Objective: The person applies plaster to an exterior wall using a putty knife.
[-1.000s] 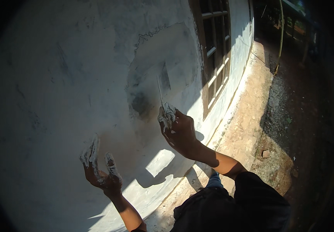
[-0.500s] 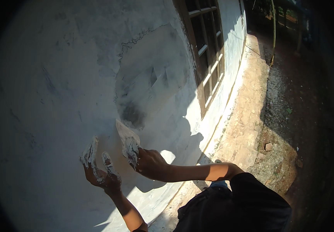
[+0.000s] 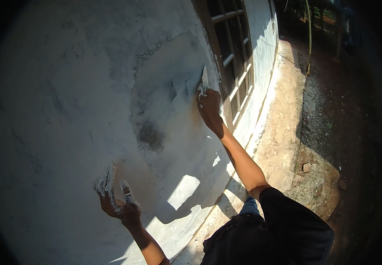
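Observation:
My right hand point(image 3: 209, 106) grips a putty knife point(image 3: 205, 77) with its blade edge-on against the wall, close to the window frame. White paste clings to the blade and to the fingers around it. Lower on the left, my left hand point(image 3: 121, 207) is raised palm inward near the wall, fingers and thumb apart and thickly smeared with white paste. I see no tool in it. Between and above my hands lies a smoothed grey patch point(image 3: 173, 95) on the pale wall point(image 3: 67, 110), with a ragged, cracked upper-left edge and a darker spot point(image 3: 150, 134) low in it.
A brown wooden window frame point(image 3: 219, 57) with white bars is set in the wall on the right. A sunlit concrete ledge point(image 3: 273, 132) runs along the wall's foot, with gravelly ground and a loose brick piece point(image 3: 307, 167) beyond. A thin pole point(image 3: 309, 39) stands farther off.
My right hand has swept the putty knife up and to the right, from beside my left hand to the window side of the patch. The left hand has hardly moved.

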A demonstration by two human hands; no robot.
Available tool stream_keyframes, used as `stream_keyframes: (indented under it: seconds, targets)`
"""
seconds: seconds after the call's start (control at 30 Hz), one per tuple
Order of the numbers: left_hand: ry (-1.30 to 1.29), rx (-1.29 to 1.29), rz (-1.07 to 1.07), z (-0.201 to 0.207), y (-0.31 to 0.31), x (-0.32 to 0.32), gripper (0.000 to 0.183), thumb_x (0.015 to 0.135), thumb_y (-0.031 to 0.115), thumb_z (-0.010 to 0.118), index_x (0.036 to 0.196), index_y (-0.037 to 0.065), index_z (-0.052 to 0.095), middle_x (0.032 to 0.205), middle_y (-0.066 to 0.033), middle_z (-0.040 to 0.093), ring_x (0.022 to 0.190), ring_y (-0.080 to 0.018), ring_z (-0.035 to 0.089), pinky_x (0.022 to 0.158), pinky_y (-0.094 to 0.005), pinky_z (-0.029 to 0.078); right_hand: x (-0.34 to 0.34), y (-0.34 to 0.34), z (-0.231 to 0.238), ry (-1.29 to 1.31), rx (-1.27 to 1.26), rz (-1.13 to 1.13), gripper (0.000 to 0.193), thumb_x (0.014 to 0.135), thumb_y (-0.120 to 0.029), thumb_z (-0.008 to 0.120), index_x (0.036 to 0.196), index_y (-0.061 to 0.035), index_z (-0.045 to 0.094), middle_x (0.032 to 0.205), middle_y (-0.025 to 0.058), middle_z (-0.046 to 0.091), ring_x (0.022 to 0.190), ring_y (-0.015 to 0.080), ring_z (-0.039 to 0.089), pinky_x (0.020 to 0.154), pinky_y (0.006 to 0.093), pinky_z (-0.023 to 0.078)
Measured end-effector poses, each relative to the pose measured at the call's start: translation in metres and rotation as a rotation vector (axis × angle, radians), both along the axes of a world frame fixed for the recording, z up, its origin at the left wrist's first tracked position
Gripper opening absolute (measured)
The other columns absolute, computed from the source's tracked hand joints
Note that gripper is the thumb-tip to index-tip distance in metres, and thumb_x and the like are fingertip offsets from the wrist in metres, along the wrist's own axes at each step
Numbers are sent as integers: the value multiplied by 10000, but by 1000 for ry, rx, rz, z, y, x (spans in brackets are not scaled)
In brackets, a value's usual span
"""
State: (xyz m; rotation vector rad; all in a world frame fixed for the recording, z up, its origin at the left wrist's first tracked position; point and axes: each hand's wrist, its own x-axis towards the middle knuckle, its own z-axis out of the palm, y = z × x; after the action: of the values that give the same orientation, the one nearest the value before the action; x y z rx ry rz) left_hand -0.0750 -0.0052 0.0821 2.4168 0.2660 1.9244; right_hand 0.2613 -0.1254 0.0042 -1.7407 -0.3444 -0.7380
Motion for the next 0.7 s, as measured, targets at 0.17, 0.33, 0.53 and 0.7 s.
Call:
stream_keyframes:
  seconds: [0.17,0.33,0.53,0.7]
  targets:
    - [-15,-49,-19,-1,-1,2,286,821,152,544,1029,-41,579,1008,-149,620,907,-266,589,822,-361,438,-134,46,16,-342,-161,186,69,692,-11,602,742,34,586,732,167,548,641,324,572,570,381,484]
    - [-6,-93,-64,-1,-9,1,280,823,147,540,1028,-39,581,1007,-149,621,911,-266,590,827,-359,436,-249,57,9,-480,-502,436,123,695,-96,579,645,16,585,768,183,510,683,314,566,614,394,511]
    - [-13,-50,-57,-1,-9,-5,270,825,140,538,1027,-33,584,1009,-147,621,916,-258,591,837,-360,434,-223,-8,25,-275,-3,579,242,700,-1,622,928,56,565,858,175,583,757,326,623,658,349,520]
    - [-22,-56,-60,-1,-10,-4,273,824,146,542,1026,-33,584,1009,-147,620,914,-257,591,834,-361,435,-156,-4,14,-170,-101,294,51,743,0,578,763,46,570,724,197,570,634,340,593,568,370,482]
